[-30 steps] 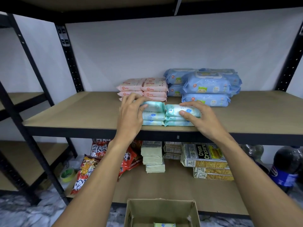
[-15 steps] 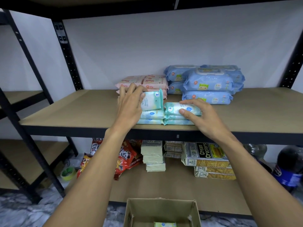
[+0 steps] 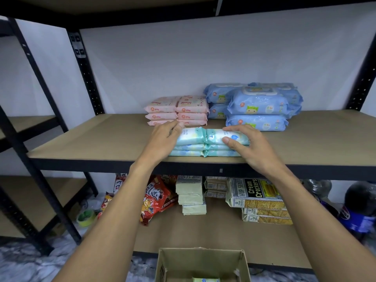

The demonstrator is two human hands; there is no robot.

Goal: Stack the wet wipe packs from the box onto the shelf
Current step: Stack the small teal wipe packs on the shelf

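Two stacks of mint-green wet wipe packs sit side by side near the front edge of the brown shelf (image 3: 97,137). My left hand (image 3: 162,139) presses with straight fingers against the left end of the top pack of the left stack (image 3: 191,136). My right hand (image 3: 250,147) holds the top pack of the right stack (image 3: 215,136), thumb on its front and fingers over its top. The cardboard box (image 3: 203,263) stands open below, with one mint pack (image 3: 206,279) showing inside.
Behind the mint stacks are pink wipe packs (image 3: 177,109) and larger blue wipe packs (image 3: 256,107). The lower shelf holds red snack bags (image 3: 156,198), pale green packets (image 3: 191,198), cream cracker packs (image 3: 256,195) and dark bottles (image 3: 360,202). Black uprights flank the shelf.
The left top pack, tilted up on edge half a second ago, now lies flat on its stack. My left hand has slid to its left end; the right hand has stayed on the right stack.
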